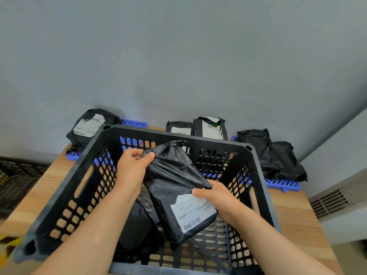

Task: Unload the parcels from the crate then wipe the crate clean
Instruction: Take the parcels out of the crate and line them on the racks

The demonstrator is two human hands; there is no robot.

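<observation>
Head view, looking down into a black perforated plastic crate (139, 132) standing on a wooden table (294, 211) against a grey wall.

A black plastic-wrapped parcel (178, 185) with a white shipping label is held above the inside of the crate, tilted, its knotted end toward the far rim. Its upper corner is pinched by the left hand (133, 165), thumb and fingers closed on the wrapping. Its lower right edge is gripped by the right hand (214, 195), thumb across the top of the label.

Below it, at the crate's near-left bottom, a second dark parcel (135, 225) is seen lying, partly hidden by the left forearm. Whether more lie beneath cannot be told.

Outside the crate, parcels are already set on the table: a labelled one (89, 126) past the far-left corner, two labelled ones (179, 129) (211, 128) behind the far rim, and plain black bundles (274, 155) beyond the right wall, resting on blue slatted plastic (282, 184).

Unloading is judged well advanced, though not finished: the held parcel and at least one more are to be removed. Wiping is not yet begun, and no cloth is visible.
</observation>
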